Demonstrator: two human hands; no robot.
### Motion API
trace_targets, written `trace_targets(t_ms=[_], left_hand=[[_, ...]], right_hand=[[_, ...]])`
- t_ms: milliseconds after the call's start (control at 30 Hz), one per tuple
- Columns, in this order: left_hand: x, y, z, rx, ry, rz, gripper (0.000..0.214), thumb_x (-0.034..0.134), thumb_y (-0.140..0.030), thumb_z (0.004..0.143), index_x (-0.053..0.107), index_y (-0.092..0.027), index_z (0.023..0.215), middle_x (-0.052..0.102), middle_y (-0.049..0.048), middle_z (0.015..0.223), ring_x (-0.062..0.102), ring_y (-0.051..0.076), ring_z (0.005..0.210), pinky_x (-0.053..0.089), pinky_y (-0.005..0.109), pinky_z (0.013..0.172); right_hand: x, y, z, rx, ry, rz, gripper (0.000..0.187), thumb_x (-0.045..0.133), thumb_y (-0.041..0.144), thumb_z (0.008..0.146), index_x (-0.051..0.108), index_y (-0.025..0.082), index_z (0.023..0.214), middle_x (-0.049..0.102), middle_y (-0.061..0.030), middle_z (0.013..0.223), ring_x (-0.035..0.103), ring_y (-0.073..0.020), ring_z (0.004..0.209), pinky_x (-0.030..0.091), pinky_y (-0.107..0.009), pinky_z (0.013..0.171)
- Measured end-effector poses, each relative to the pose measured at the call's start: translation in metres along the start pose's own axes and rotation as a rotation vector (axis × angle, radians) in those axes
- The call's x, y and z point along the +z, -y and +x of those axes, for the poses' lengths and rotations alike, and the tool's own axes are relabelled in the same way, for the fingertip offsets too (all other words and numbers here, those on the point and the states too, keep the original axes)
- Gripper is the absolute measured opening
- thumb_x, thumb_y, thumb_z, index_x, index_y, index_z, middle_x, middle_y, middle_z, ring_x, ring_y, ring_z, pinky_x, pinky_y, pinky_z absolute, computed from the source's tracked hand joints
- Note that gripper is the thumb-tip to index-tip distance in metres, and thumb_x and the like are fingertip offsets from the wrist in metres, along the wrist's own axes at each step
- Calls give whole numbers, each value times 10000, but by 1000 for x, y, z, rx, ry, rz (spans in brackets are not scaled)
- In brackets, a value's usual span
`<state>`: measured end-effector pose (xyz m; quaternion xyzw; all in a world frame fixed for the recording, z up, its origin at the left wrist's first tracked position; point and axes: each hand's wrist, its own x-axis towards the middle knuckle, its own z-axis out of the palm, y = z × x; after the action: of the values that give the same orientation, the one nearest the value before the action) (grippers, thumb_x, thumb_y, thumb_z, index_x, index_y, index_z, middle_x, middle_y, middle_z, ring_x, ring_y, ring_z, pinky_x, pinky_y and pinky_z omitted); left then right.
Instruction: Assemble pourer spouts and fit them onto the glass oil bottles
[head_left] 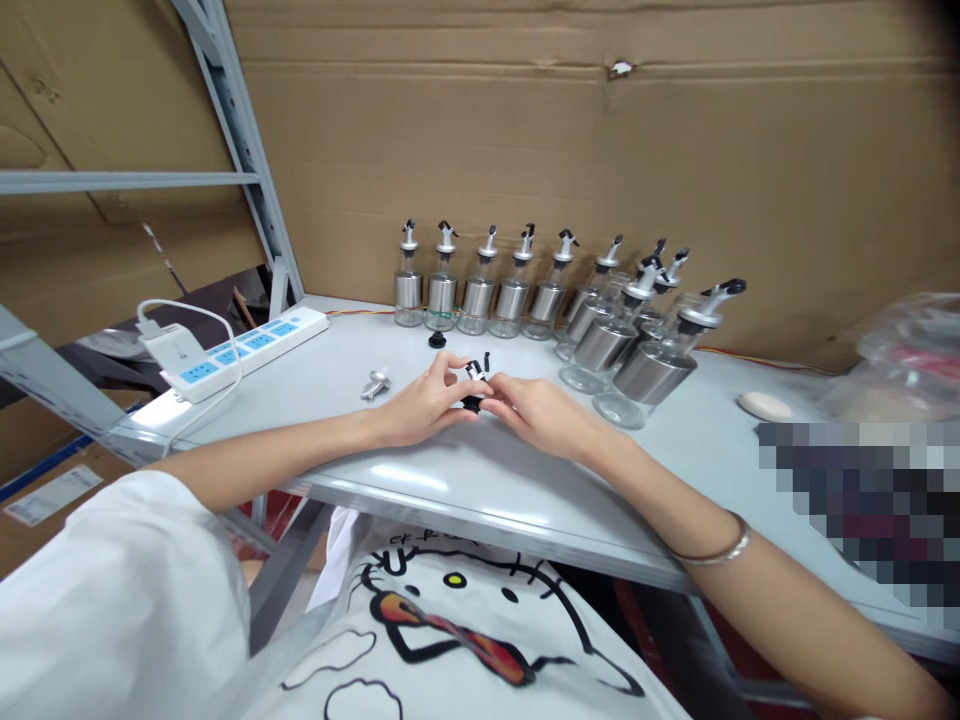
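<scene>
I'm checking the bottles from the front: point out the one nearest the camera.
The rightmost bottle: it looks largest, and its base sits lowest in the picture.

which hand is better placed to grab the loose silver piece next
Probably the left hand: the silver piece lies on its outer side, and the right hand is farther away. Both hold the pourer top, so the left would have to let go.

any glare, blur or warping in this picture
Head view: glare streaks on the tabletop near its edge; head view: plastic bag at right smeared and soft; head view: rightmost bottle leans outward, probably wide-angle distortion; head view: pixelated patch masks the lower right; head view: held spout piece too small for fine detail.
</scene>
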<state>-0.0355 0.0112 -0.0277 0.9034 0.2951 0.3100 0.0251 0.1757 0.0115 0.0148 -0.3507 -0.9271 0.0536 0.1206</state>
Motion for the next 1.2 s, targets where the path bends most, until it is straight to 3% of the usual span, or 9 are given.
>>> trace_targets(t_ms=[133, 367, 567, 667, 767, 833, 933, 1067, 1200], left_hand=[[0, 0, -1, 30, 12, 15, 328, 451, -416, 923, 559, -205, 1150, 354, 93, 1120, 547, 175, 892, 497, 422, 892], [2, -7, 2, 147, 1, 85, 250, 443, -334, 939, 581, -195, 1095, 411, 97, 1130, 510, 152, 821, 516, 388, 816], [-5, -7, 6, 176, -50, 76, 271, 418, -346, 948, 500, -198, 1160, 452, 134, 1174, 509, 209, 1014, 467, 389, 899], [-9, -8, 8, 89, -57, -29, 354, 438, -450, 926, 480, -151, 1110, 528, 123, 1058, 546, 186, 867, 480, 352, 816], [-11, -9, 9, -47, 62, -79, 395, 401, -515, 922, 497, -150, 1038, 568, 26, 779, 504, 147, 640, 463, 321, 732], [-10, -9, 9, -45, 95, -75, 425, 359, -541, 925, 508, -149, 995, 554, 2, 680, 501, 158, 634, 445, 339, 764], [-9, -9, 8, -18, 44, -75, 452, 321, -575, 917, 497, -158, 914, 568, 19, 684, 508, 177, 671, 426, 361, 799], [-9, -9, 8, -195, -33, -132, 454, 359, -635, 869, 434, -190, 819, 549, 14, 719, 491, 175, 682, 419, 315, 702], [-8, -11, 7, -295, -16, -276, 450, 345, -644, 864, 378, -200, 795, 496, -34, 644, 469, 140, 582, 380, 258, 585]], right_hand=[[0, -3, 0, 7, -3, 96, 227, 437, 381, 920, 512, 166, 922, 672, -75, 845, 619, -198, 696, 394, -276, 632], [4, -2, 3, -53, -97, 541, 435, 599, 379, 813, 453, 169, 1165, 626, -52, 937, 603, -153, 740, 471, -284, 688], [7, -1, 3, -57, -143, 688, 640, 674, 334, 750, 351, 193, 1284, 573, 1, 849, 561, -128, 685, 502, -296, 677], [5, 1, 2, -73, -136, 719, 587, 631, 305, 792, 367, 199, 1305, 593, -2, 851, 569, -120, 674, 499, -275, 669], [3, 5, 1, -102, -142, 670, 432, 589, 300, 827, 486, 221, 1240, 621, -47, 1037, 573, -114, 712, 496, -261, 677], [1, 6, 1, -118, -149, 626, 409, 612, 326, 815, 538, 226, 1205, 627, -47, 1073, 569, -115, 726, 499, -261, 690], [-1, 6, 1, -140, -160, 574, 496, 657, 372, 781, 534, 219, 1237, 644, -54, 1053, 578, -129, 756, 509, -283, 735], [-3, 2, 1, -155, -180, 478, 514, 647, 389, 786, 525, 212, 1253, 589, -108, 1224, 600, -170, 882, 516, -283, 695], [-4, 0, 1, -105, -148, 441, 302, 535, 326, 858, 610, 163, 1101, 664, -44, 801, 594, -134, 694, 474, -232, 593]])
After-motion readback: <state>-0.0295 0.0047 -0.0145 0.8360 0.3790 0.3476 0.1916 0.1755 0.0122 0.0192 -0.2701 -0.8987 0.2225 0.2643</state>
